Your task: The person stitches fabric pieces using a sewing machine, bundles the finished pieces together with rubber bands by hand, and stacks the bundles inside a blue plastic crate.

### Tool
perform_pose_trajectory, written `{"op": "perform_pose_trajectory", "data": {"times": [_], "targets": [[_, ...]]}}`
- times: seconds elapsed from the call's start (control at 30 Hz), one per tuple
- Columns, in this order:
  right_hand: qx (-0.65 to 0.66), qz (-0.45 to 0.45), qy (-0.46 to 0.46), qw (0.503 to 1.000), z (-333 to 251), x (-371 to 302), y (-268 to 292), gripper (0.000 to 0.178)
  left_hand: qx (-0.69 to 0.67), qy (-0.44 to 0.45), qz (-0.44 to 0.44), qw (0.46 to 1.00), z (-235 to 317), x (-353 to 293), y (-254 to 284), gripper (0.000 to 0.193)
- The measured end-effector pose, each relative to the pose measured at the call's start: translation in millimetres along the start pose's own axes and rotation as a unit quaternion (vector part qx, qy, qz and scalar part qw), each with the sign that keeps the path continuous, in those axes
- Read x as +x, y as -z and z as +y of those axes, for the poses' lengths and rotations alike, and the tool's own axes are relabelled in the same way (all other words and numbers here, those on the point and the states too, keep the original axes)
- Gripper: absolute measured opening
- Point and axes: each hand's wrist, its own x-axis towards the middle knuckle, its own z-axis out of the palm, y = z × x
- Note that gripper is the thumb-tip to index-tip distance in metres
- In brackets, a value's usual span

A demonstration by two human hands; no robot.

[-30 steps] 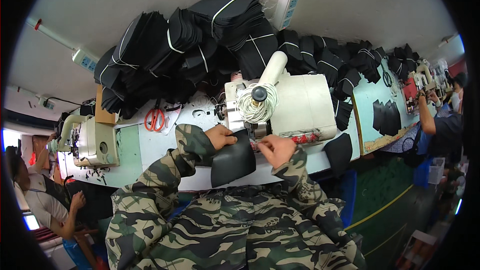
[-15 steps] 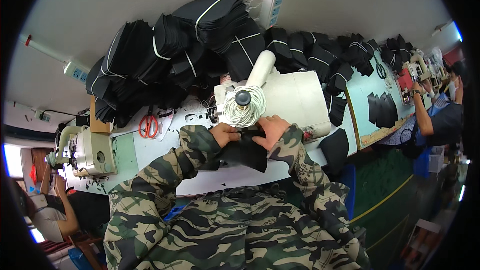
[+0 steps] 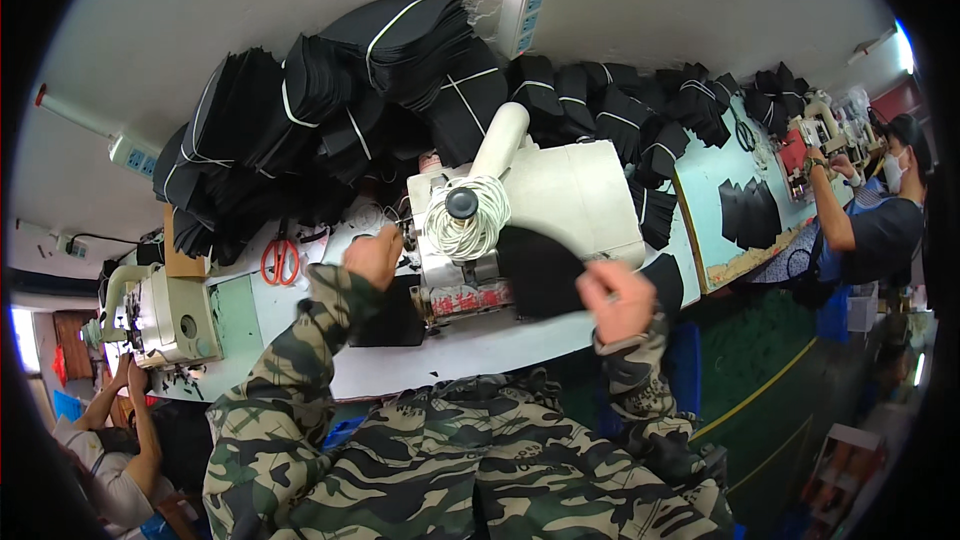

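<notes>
In front of me stands a cream sewing machine (image 3: 585, 195) with a red-marked front and a coil of white cord (image 3: 467, 225) around its thread post. My left hand (image 3: 373, 258) is at the machine's left side, its fingers curled; what they hold, if anything, is hidden. Below that hand lies a flat black piece (image 3: 388, 318) on the table. To the right, my right hand (image 3: 617, 302) is closed, slightly blurred, with its fingertips at the edge of a curved black fabric piece (image 3: 540, 275). This piece spans the machine's front right corner, its upper edge smeared by motion.
Bundles of black pieces (image 3: 400, 45) tied with white bands are heaped along the wall. Orange-handled scissors (image 3: 280, 258) lie left of the machine. Another black piece (image 3: 664, 281) rests at the right. A second machine (image 3: 170, 310) stands far left. Co-workers (image 3: 880, 215) sit at both sides.
My hands have moved apart from the black piece in front of the machine: the left up and leftward, the right outward and lower. The machine's red-marked front now shows.
</notes>
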Motion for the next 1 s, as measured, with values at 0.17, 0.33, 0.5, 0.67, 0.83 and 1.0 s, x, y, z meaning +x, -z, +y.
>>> {"op": "perform_pose_trajectory", "data": {"times": [0.17,0.33,0.5,0.67,0.83,1.0], "targets": [[-0.23,0.017,0.114,0.966,12.4,26.1,-8.5,0.02,0.178,-0.04,-0.192,0.964,-47.5,-44.2,-37.6,0.044],[0.013,-0.152,0.058,0.987,1.3,-27.5,-68.5,0.028,0.184,-0.089,-0.037,0.978,-48.4,-68.1,-45.4,0.036],[0.102,-0.274,-0.024,0.956,-2.9,-58.4,-90.5,0.028,0.205,-0.096,-0.018,0.974,-45.1,-64.0,-46.1,0.039],[0.111,-0.295,-0.061,0.947,6.7,-63.3,-92.7,0.029,0.148,-0.095,-0.105,0.979,-41.3,-59.0,-29.3,0.03],[0.208,-0.277,-0.066,0.936,-5.3,-59.1,-103.3,0.03,-0.21,-0.185,-0.422,0.862,13.8,-37.3,31.2,0.029],[0.084,-0.24,-0.031,0.967,-11.3,-35.2,-111.8,0.017,-0.383,0.025,-0.364,0.849,28.2,-30.8,8.2,0.026]]}}
